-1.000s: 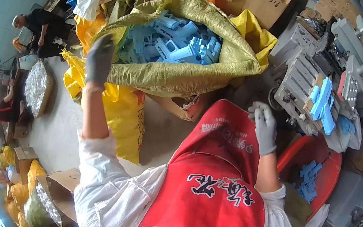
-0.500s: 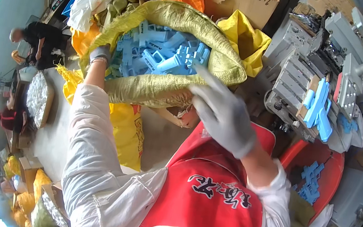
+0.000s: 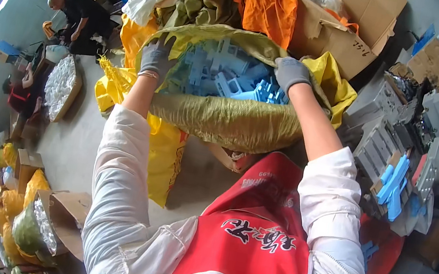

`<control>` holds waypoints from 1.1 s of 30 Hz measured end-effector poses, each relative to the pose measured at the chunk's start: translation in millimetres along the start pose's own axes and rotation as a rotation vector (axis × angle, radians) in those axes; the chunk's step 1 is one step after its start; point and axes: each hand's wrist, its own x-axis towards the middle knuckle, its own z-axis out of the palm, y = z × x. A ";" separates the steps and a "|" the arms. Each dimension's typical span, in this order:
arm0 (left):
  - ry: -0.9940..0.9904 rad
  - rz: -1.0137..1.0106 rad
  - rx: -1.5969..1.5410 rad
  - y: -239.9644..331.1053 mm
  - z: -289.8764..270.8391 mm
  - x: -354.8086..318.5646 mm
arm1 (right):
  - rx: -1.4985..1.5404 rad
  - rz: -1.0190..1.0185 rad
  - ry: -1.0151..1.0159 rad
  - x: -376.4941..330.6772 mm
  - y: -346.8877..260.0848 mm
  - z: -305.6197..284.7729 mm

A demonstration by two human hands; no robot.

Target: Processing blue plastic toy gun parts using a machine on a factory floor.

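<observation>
A wide olive-yellow woven sack (image 3: 227,124) stands before me, its mouth rolled outward. Inside lies a heap of light-blue plastic toy guns (image 3: 232,76), partly shadowed by the rim. My left hand (image 3: 156,57), in a grey glove, lies against the left side of the sack's mouth with fingers spread. At the right rim, my right hand (image 3: 291,73), also gloved in grey, has its fingers curled over the sack's edge. Its fingertips are hidden from view. Neither hand holds a toy gun.
At right stands a grey metal machine (image 3: 372,152) with a light-blue toy gun (image 3: 393,187) on it. Below is a red tub (image 3: 385,252). Behind the sack are a cardboard box (image 3: 327,36) and orange cloth (image 3: 266,4). A co-worker (image 3: 80,20) bends at far left.
My right hand has moved from above the near rim out to the sack's right rim and closed on it. My left hand's fingers now show spread. The view has shifted, and the rim looks differently folded.
</observation>
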 end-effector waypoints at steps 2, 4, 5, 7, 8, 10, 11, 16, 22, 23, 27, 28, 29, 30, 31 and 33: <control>-0.125 -0.153 0.008 -7.3 8.4 0.2 | 0.150 -0.038 0.099 -9.7 -12.1 -26.2; -0.179 -0.217 0.090 -8.8 25.9 3.7 | 0.276 0.138 0.115 -7.3 2.1 -45.3; -0.329 -0.240 0.056 -31.2 47.1 6.1 | 0.369 0.137 0.191 -2.1 14.7 -42.7; -0.469 -0.315 -0.147 -20.9 64.6 33.3 | 0.598 0.207 0.232 23.7 65.3 -28.9; -0.463 -0.179 -0.263 -32.0 72.7 43.9 | 0.763 0.203 0.291 43.1 87.0 -11.2; -0.369 0.335 -0.086 -145.4 90.4 14.7 | 1.648 0.344 0.140 61.0 26.1 -29.6; -0.374 0.258 -0.459 -115.9 91.2 42.0 | 1.933 0.432 0.174 67.6 60.6 -17.4; -0.435 -0.592 -1.600 -76.7 62.4 32.5 | 2.081 0.489 0.517 85.2 114.9 12.3; -0.238 -0.696 -1.423 -116.2 93.5 13.0 | 1.836 0.599 -0.257 101.9 137.8 30.3; -0.091 -0.731 -1.437 -100.3 106.6 30.2 | 1.890 0.573 0.003 110.3 142.0 43.7; 0.226 -0.598 -1.218 -96.9 152.0 114.9 | 1.665 -0.226 0.258 146.3 177.2 63.5; 0.320 -0.503 -1.181 -114.2 154.9 125.9 | 1.617 -0.135 0.304 154.7 168.6 56.9; 0.169 -0.513 -0.796 -89.1 159.3 104.8 | 1.444 0.165 0.209 145.5 138.9 65.0; 0.092 -0.527 -0.821 -73.3 145.9 79.9 | 1.258 0.403 0.119 127.5 96.2 43.5; 0.061 -0.502 -0.877 -56.7 125.1 81.5 | 0.899 0.367 0.183 120.7 102.3 31.7; 0.073 -0.353 -0.832 -68.8 113.4 67.8 | 0.300 0.138 0.254 115.4 105.9 7.2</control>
